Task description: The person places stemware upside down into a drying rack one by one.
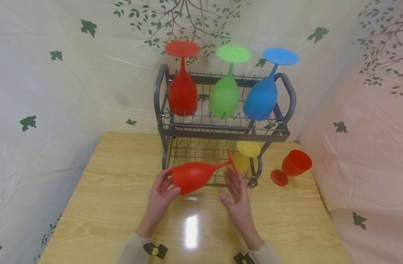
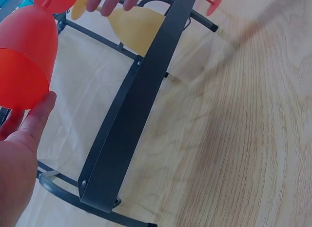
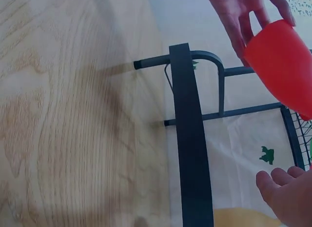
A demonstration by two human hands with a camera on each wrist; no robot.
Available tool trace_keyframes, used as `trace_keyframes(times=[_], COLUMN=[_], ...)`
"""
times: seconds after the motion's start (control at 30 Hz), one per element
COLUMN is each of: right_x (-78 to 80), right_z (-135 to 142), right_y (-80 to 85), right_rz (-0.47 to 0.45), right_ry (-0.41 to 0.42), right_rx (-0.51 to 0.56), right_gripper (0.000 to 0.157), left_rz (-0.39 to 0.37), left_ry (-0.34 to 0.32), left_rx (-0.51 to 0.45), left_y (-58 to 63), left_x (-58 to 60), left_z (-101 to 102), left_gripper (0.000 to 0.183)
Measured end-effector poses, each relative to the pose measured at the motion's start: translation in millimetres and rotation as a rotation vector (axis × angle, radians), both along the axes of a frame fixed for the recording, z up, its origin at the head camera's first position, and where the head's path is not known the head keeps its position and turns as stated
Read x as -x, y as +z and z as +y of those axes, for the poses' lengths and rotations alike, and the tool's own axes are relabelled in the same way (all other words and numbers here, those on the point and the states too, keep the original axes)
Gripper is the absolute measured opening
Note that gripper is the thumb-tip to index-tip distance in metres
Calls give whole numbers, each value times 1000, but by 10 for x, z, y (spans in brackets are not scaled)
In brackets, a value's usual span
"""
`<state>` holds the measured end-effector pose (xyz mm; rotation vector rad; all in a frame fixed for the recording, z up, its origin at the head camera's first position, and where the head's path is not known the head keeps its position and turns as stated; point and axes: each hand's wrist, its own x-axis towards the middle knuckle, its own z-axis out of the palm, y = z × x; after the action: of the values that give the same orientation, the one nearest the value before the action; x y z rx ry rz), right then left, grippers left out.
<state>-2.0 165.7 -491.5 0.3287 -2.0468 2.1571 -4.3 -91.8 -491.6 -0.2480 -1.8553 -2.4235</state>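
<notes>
A red plastic wine glass lies sideways in the air before the rack, its bowl to the left and its foot to the right. My left hand holds it by the rim, the thumb at the near side and the fingers at the far side. In the left wrist view the thumb presses the edge of the red bowl. My right hand is beside the foot with its fingers extended, fingertips right at the disc. From the right wrist its thumb and fingertips show apart from the red bowl.
A dark two-tier dish rack stands against the patterned cloth. Upside down on its top tier are red, green and blue glasses. A yellow glass sits on the lower tier. Another red glass lies tipped on the table at right.
</notes>
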Motion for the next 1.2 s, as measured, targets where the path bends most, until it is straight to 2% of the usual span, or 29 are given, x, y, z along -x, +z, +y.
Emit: trace_keyframes(times=[0.17,0.5,0.8,1.2], right_x=[3,7,21,41], right_z=[-38,-145,-221,-275], right_y=[-30,40,98,130], right_rz=[-2,-81,-115,-142], right_ry=[21,62,48,23], right_rx=[34,61,14,11], right_gripper=[80,76,69,66], left_rz=[-17,24,12,-20], left_ry=[4,-34,-37,-26], left_rx=[-9,-37,-38,-36], left_y=[16,21,23,-8], left_x=[10,32,31,13], left_z=[65,165,223,280], left_gripper=[65,64,66,67])
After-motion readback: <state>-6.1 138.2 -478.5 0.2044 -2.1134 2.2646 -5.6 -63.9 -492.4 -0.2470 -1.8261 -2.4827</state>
